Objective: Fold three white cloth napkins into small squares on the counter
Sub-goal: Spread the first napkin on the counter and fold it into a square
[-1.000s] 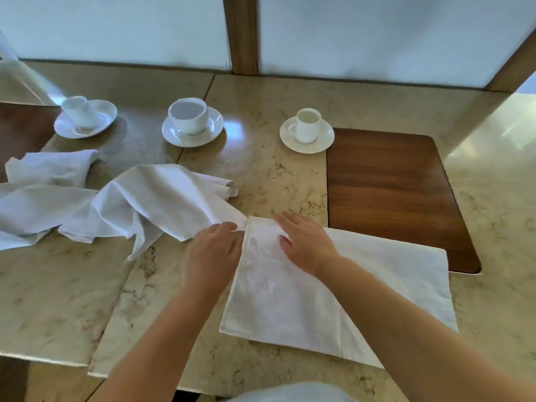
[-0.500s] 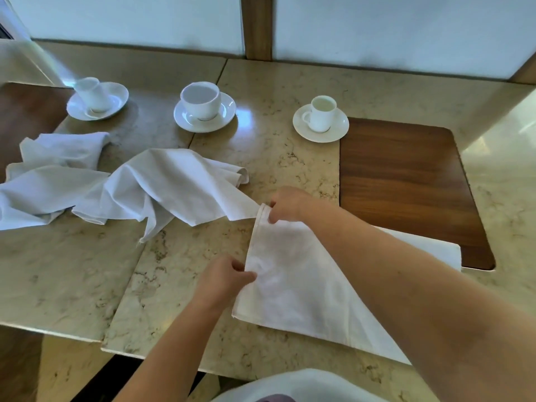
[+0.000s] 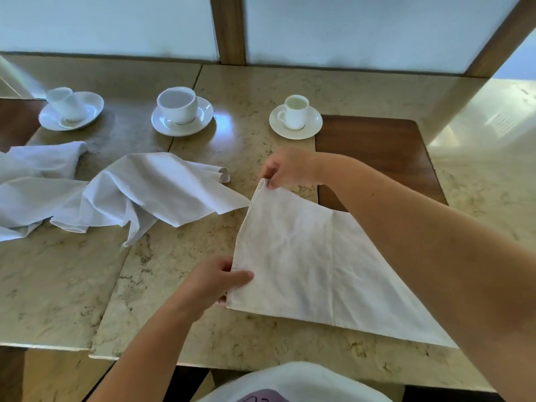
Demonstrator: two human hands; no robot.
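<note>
Your left hand (image 3: 216,281) pinches the near-left corner of the folded napkin (image 3: 304,262) on the counter (image 3: 145,285), and your right hand (image 3: 285,168) pinches its far-left corner. 2 crumpled napkins (image 3: 139,192) lie to the left, near 3 cups (image 3: 177,105).

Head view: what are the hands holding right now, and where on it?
Both hold the folded napkin by its left edge: right hand pinches the far corner, left hand grips the near corner.
</note>
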